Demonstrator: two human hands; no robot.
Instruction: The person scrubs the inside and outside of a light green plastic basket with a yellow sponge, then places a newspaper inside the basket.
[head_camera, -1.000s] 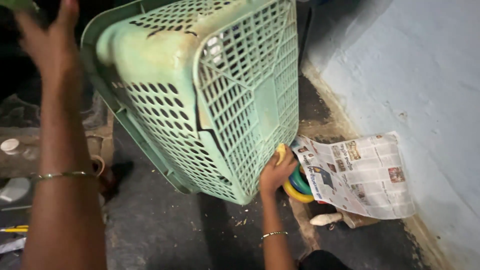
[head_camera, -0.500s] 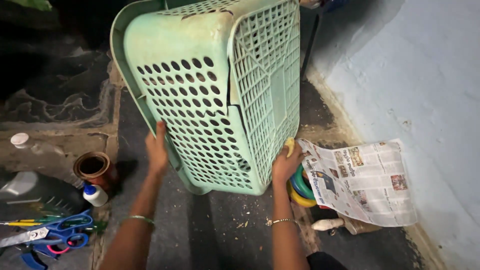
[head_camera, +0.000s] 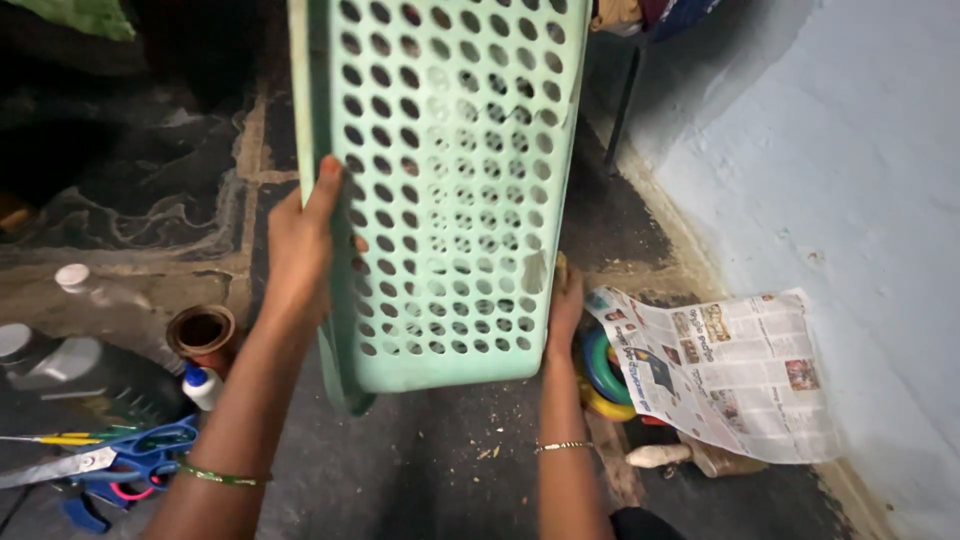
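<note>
I see the pale green perforated plastic laundry basket (head_camera: 450, 190) held up off the dark floor (head_camera: 440, 470), tilted, one holed face toward the camera. Left hand (head_camera: 305, 245) is pressed flat on the basket's left edge, fingers spread up along the rim, thumb on the holed face; holding, not clenched. Right hand (head_camera: 565, 305) grips the lower right corner, fingers curled round the edge behind it.

Both wrists carry thin bangles.

Just beside the right hand: stacked coloured plastic rings (head_camera: 603, 372), partly under an open newspaper sheet (head_camera: 725, 365) that lies against the light blue wall (head_camera: 850, 180).

Left of the left arm: a brown round clay pot (head_camera: 201, 333), a small white bottle with blue cap (head_camera: 202, 385), and blue-handled scissors (head_camera: 110, 462) on the floor.
</note>
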